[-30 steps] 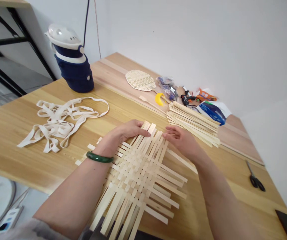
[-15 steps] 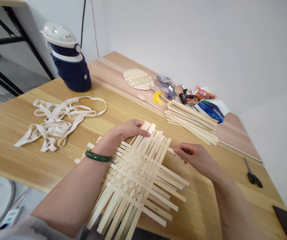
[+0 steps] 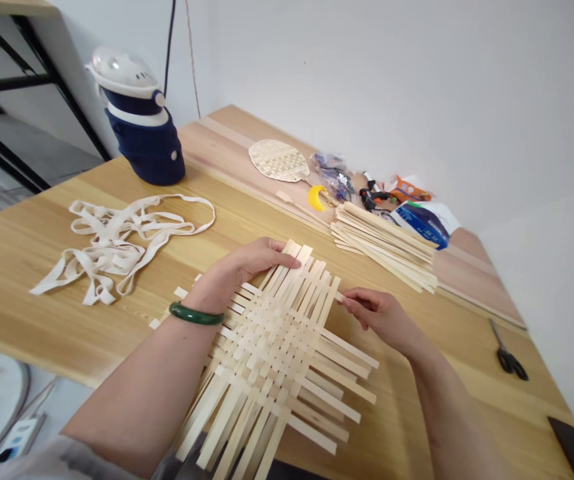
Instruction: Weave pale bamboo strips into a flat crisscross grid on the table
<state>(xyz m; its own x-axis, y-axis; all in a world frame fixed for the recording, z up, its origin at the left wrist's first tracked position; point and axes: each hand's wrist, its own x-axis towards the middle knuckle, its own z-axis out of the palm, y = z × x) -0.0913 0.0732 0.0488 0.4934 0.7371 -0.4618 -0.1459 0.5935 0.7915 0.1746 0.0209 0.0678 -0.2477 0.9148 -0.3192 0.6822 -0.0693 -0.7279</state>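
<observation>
A woven mat of pale flat strips (image 3: 271, 347) lies at the table's near edge, its loose strip ends fanning out on all sides. My left hand (image 3: 261, 259) grips the upper strip ends, thumb on top and fingers beneath. On the mat's right side, my right hand (image 3: 374, 312) pinches the end of one pale strip (image 3: 341, 298), which runs in under the upright strips. Most of that strip is hidden by the weave. A green bangle (image 3: 197, 313) circles my left wrist.
Loose strips (image 3: 384, 243) are stacked behind the mat. Scissors (image 3: 509, 357) lie at right, a tangle of white ribbon (image 3: 117, 247) at left, near a blue and white jug (image 3: 144, 127). Farther back are a woven fan (image 3: 277, 160), a yellow tape piece (image 3: 317, 198) and a blue packet (image 3: 421, 223).
My right hand has moved left toward the mat, and less of the pinched strip sticks out. My left hand keeps its hold in the same place.
</observation>
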